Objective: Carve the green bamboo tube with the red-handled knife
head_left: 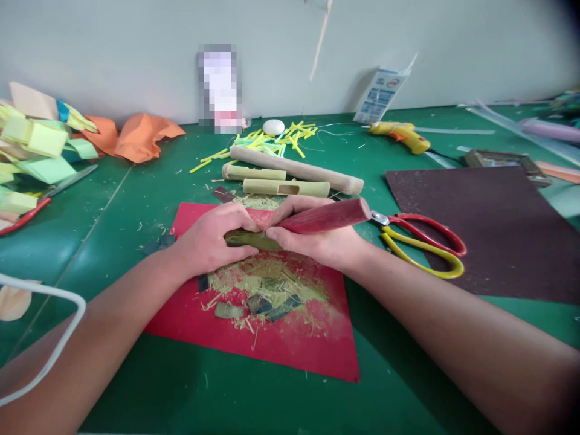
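Note:
My left hand (217, 235) is closed around a green bamboo piece (244, 238), which lies crosswise over a red sheet (335, 338). In my right hand (317, 241) is a tool with a dark red wooden handle (328, 215); its working end is hidden by my fingers near the bamboo, so I cannot tell its kind. The thumbs of both hands nearly meet on top of the bamboo. Below them, fine sawdust and shavings (276, 281) cover the sheet, along with several dark flat scraps (284, 307).
Behind my hands lie a slotted bamboo tube (265, 186), another bamboo piece (267, 174) and a wooden rod (299, 169). To the right are red-and-yellow-handled scissors (421, 261), a dark brown sheet (493, 235) and a yellow glue gun (401, 136). Red-handled scissors (27, 214) lie left.

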The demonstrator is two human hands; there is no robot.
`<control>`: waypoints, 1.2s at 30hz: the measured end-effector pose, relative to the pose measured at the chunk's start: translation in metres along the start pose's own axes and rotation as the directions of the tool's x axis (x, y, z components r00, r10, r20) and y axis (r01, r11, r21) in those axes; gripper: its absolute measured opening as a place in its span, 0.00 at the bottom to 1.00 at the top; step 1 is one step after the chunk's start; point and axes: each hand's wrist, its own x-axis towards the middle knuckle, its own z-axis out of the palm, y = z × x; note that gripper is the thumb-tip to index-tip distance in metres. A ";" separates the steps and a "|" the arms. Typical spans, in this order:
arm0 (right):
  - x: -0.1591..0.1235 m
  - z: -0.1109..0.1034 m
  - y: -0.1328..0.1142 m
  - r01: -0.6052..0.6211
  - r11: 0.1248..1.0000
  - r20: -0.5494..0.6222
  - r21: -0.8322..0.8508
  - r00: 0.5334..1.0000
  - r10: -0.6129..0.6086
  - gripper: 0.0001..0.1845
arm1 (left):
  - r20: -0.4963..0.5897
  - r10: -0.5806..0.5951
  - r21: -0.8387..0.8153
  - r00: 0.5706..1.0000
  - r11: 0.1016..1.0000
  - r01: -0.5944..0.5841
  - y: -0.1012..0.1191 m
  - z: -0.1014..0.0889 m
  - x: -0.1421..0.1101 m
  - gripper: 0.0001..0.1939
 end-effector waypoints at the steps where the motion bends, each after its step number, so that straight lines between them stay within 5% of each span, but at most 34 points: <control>1: 0.000 0.000 0.001 0.010 1.000 -0.004 -0.004 1.000 -0.010 0.10 | 0.002 -0.002 0.006 1.000 1.000 0.002 0.000 0.000 0.000 0.11; 12: -0.001 0.001 0.000 0.078 0.984 -0.181 -0.160 0.978 -0.107 0.11 | -0.006 -0.004 0.026 1.000 1.000 0.004 -0.002 -0.001 -0.001 0.13; 25: -0.008 0.003 0.001 -0.028 0.986 -0.419 -0.164 0.907 -0.044 0.11 | -0.002 -0.006 0.011 1.000 1.000 0.006 -0.001 0.000 -0.001 0.14; 36: -0.002 0.000 -0.002 0.051 0.993 -0.147 -0.107 0.987 -0.067 0.08 | -0.015 0.017 0.004 1.000 1.000 -0.017 -0.001 0.002 -0.001 0.14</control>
